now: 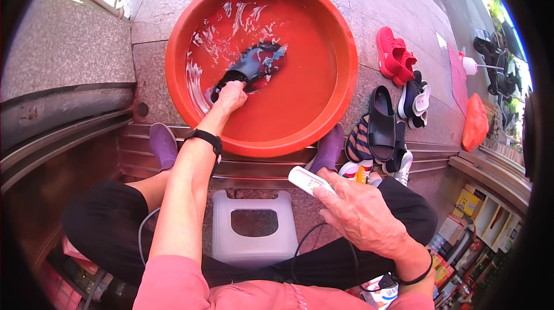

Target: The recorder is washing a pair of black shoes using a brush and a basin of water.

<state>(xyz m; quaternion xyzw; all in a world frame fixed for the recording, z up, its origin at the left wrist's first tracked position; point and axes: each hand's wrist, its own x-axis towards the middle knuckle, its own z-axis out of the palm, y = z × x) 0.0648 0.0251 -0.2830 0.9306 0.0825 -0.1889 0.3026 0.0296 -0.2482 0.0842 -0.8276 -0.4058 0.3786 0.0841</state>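
A big round orange-red plastic basin [346,93] with water in it stands on the paving. Inside it, my left hand [233,95] grips the near end of a dark, wet shoe [253,65], whose far end is partly under rippling water. The exact kind of shoe cannot be told. My right hand [361,210] is raised beyond the basin's near edge, closed around a white plastic-handled brush [308,180]; its underside is hidden. A pale plastic stool [255,243] stands between my legs.
Red sneakers [396,55], dark sneakers [414,98], a black slide sandal [382,122] and more footwear lie right of the basin. A red plastic bag [475,123] is farther right. Metal door tracks [233,168] run under the basin's near side. Packaged goods [467,202] fill the lower right.
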